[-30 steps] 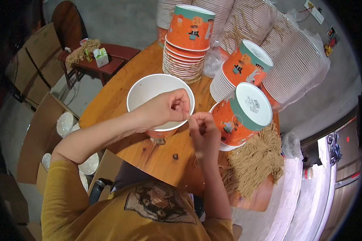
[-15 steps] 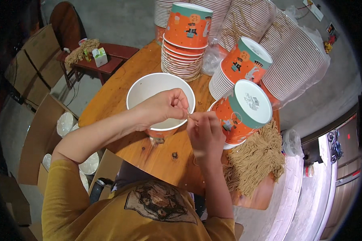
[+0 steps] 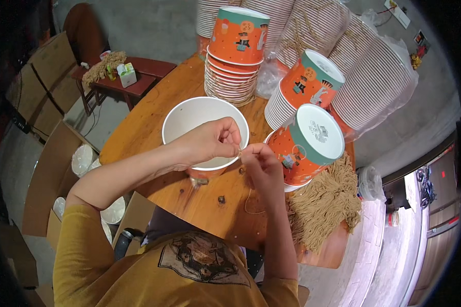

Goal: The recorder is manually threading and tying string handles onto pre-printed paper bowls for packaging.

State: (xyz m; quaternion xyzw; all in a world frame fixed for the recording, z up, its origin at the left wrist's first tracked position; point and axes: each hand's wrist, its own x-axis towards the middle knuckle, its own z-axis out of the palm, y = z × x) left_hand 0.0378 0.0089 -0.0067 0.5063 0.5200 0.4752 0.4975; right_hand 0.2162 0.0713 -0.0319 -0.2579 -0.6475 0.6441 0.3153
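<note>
An upright paper bucket [image 3: 187, 113] with a white inside and an orange outer wall stands on the wooden table in front of me. Over its right rim my left hand [image 3: 210, 140] is closed, thumb and forefinger pinching a thin tan string. My right hand [image 3: 265, 166] meets it there, pinching the same string, and both sets of fingertips nearly touch. A loose length of string [image 3: 247, 204] curls down onto the table below my right hand. The exact form of the string between the fingertips is too small to make out.
Upside-down stacks of orange and green paper buckets [image 3: 320, 133] stand close right, with another stack [image 3: 238, 41] behind. A bundle of tan strings [image 3: 325, 204] lies at the table's right edge. Plastic-wrapped bucket stacks [image 3: 376, 77] fill the back. An open carton [image 3: 46, 179] stands left.
My right hand has turned a little and its fingers have shifted at the string. More of the loose string shows below it. The left hand has barely moved.
</note>
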